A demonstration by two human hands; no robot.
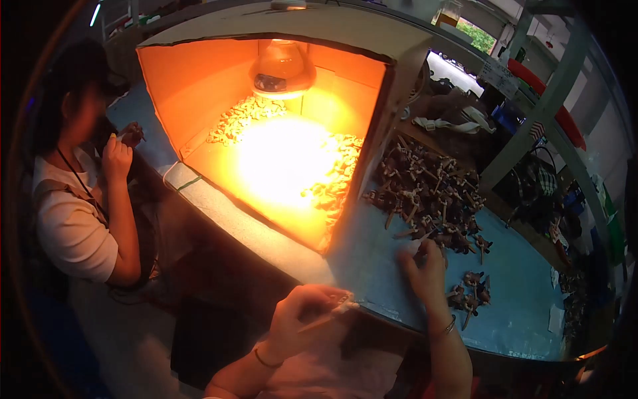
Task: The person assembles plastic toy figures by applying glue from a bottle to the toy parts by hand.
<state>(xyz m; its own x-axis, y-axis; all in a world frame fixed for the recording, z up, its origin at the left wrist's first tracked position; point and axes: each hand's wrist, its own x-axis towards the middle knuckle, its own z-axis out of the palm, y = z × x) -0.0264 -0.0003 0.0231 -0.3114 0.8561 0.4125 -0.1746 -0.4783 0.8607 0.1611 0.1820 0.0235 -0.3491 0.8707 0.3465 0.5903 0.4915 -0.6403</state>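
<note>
My left hand (302,318) is closed near the table's front edge, pinching a small pale piece (345,304) between thumb and fingers. The piece's exact shape is too small to tell. My right hand (425,271) reaches over the blue tabletop (518,272), its thumb and forefinger pressed together at the near edge of a heap of small dark and tan figure-like parts (428,179). What those fingertips hold, if anything, cannot be made out. Beside my right wrist lies a smaller cluster of similar parts (470,296).
An open-fronted box (259,223) stands at the centre with a glowing lamp (282,70) above many small pale pieces (342,173). At the left a person (80,219) handles something small. A slanting metal post (538,113) rises behind the heap. White paper (556,319) lies at right.
</note>
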